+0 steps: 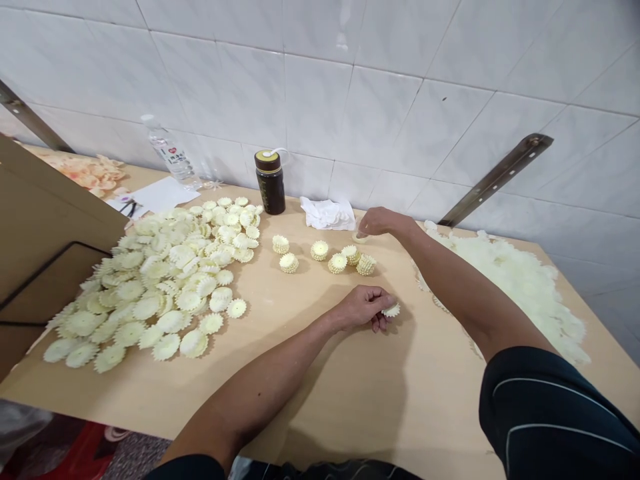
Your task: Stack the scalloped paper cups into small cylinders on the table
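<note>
My left hand (361, 308) is low over the middle of the table, thumb and fingers closed on a pale yellow scalloped flower disc (391, 311). Farther back, my right hand (379, 221) reaches down with its fingertips together at a small, round, pale dish-like thing (359, 237). Whether anything is pinched in those fingertips is too small to tell. Between the hands and to their left stand several short stacks of scalloped discs (320, 251). A crumpled white tissue (327, 214) lies just left of my right hand.
A wide heap of loose yellow scalloped discs (170, 280) covers the table's left side. Thin pale petal sheets (515, 287) are piled at the right. A dark bottle (271, 185), a clear water bottle (173, 155) and white paper (163, 194) stand or lie along the back.
</note>
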Available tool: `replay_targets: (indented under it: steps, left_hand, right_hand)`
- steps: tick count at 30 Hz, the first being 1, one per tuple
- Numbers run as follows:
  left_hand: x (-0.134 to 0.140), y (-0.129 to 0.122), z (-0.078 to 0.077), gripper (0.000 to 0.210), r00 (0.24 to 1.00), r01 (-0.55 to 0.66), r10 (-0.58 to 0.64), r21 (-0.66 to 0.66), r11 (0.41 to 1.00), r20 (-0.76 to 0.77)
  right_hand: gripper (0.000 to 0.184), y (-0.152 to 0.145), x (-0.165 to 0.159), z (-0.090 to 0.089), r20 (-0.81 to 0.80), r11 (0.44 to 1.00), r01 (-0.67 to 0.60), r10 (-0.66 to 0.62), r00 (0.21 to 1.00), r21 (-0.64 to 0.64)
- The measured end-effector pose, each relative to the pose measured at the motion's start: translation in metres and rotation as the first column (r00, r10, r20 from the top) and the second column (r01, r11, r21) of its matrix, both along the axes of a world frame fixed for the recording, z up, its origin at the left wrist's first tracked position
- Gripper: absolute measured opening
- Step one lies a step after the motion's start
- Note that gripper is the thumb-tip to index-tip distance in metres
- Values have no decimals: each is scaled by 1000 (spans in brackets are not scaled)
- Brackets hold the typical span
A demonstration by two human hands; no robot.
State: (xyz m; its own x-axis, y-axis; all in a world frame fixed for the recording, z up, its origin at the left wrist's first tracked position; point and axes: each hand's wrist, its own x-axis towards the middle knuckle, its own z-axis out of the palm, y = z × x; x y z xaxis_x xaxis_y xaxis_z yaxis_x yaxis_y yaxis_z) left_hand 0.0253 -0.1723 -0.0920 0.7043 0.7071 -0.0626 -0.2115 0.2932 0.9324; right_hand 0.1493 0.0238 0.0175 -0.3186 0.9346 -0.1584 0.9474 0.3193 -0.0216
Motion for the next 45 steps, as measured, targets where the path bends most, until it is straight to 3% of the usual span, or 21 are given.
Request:
replay_targets:
  steps: [4,9,12,20,28,31,34,37,41,45]
  left_hand:
    - [0,0,0,64,1000,-1,1,0,1000,-6]
    - [-1,-2,3,65,1000,-8,8,-5,1000,-9]
    - [-2,-1,4,65,1000,5,-5,-1,1000,-1]
    - [1,2,-3,64,1000,6,-6,-7,1000,-9]
    - [2,3,-6,61,1000,-4,4,-11,1000,2]
    - [5,2,-10,59,999,-20,21,-32,999,31]
    - [7,2,-11,59,998,-22,25,-53,998,50]
    - [6,1,-8,57,998,-32,35,-53,998,51]
    - [0,0,-2,51,1000,-14,15,-29,999,16]
    - [-1,-1,1,41,999,-2,2,-10,1000,-54]
  right_hand:
    - [34,5,-13,8,255,971,7,55,965,-237]
    - [21,1,-21,16,316,961,-70,156,936,-268]
    - [15,-6,-17,15,247,965,-102,162,955,-240]
    - [19,-12,1,11,81,982,-122,135,988,-147]
    - [26,-21,21,27,-122,998,-65,66,990,8]
    - [26,-33,24,35,-226,987,-41,76,971,153]
    - [25,-56,7,39,-337,930,-94,221,915,356]
    - [25,-87,-33,35,-360,853,-270,448,818,446]
    - [28,-118,-98,15,-235,713,-560,682,692,421]
    - [31,-120,-138,-10,41,649,-700,724,689,298]
